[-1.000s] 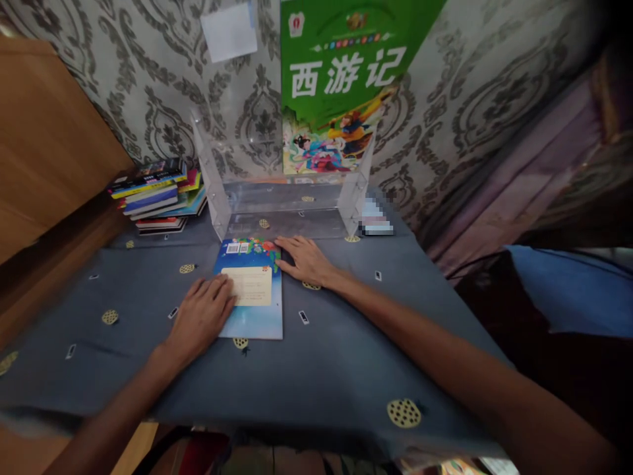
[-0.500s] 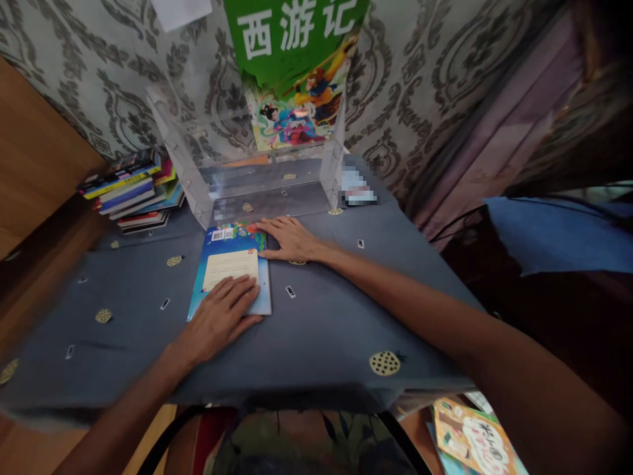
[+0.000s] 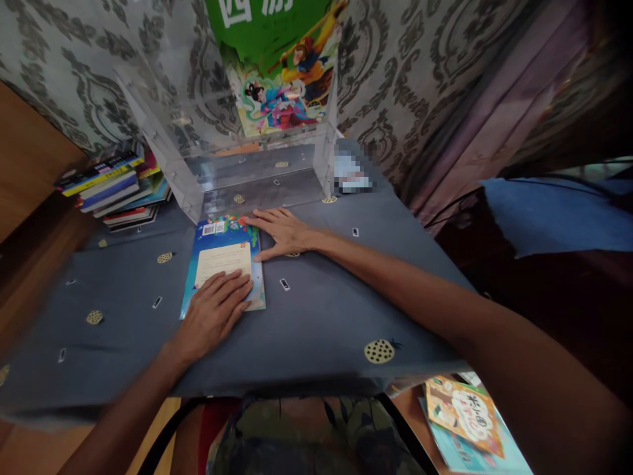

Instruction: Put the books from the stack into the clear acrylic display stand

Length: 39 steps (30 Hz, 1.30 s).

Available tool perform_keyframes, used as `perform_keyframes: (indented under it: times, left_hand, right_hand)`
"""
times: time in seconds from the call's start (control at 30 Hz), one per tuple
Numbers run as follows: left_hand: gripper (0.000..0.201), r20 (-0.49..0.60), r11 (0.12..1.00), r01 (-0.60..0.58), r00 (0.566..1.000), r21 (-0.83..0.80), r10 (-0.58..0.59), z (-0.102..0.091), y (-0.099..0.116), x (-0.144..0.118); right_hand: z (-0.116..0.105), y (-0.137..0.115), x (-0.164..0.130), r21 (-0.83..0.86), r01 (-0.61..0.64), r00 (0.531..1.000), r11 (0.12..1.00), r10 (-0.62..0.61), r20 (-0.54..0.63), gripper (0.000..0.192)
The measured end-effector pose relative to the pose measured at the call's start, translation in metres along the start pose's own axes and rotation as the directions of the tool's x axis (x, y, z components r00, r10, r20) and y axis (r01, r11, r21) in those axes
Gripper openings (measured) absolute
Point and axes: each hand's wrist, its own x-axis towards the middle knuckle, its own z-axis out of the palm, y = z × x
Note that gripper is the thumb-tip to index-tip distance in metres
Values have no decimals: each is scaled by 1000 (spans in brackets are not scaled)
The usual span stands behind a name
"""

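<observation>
On the cloth (image 3: 316,343), a blue book (image 3: 225,256) is lying barcode side up, its top edge just before the clear stand (image 3: 173,178). Left hand (image 3: 217,310) is resting flat across its lower part, fingers extended, gripping nothing. Right hand (image 3: 284,232) is lying over its upper right edge, fingers spread, not clenched. Left of the stand, a pile (image 3: 116,188) of books is sitting.
</observation>
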Motion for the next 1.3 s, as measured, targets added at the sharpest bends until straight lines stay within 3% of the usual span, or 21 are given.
perform_keyframes:
  times: [0.2, 0.43, 0.7, 0.83, 0.97, 1.13, 1.3]
  left_hand:
    - [36, 4, 997, 32, 1000, -68, -31, -3, 0, 1]
    - [35, 52, 1000, -6, 999, -1, 6, -2, 3, -3]
    - [31, 97, 998, -35, 995, -52, 40, -15, 8, -1]
    - [33, 153, 991, 69, 987, -113, -51, -11, -12, 24]
    - [33, 133, 975, 159, 981, -157, -138, 9, -49, 53]
    - [37, 123, 988, 142, 983, -66, -133, 32, -92, 86]
    - [34, 118, 995, 101, 988, -20, -98, 40, -106, 102]
  right_hand:
    - [0, 0, -1, 16, 9, 1000, 1000, -9, -4, 100]
    - [1, 2, 0, 22, 7, 1000, 1000, -7, -6, 101]
    - [-2, -2, -2, 29, -18, 1000, 999, 17, 15, 105]
    - [0, 2, -1, 73, 3, 1000, 997, -1, -25, 107]
    - [1, 10, 0, 154, 3, 999, 988, 3, -37, 103]
    - [-3, 14, 0, 204, -26, 999, 979, 31, -20, 93]
    - [-6, 14, 0, 219, -42, 999, 975, 47, -19, 83]
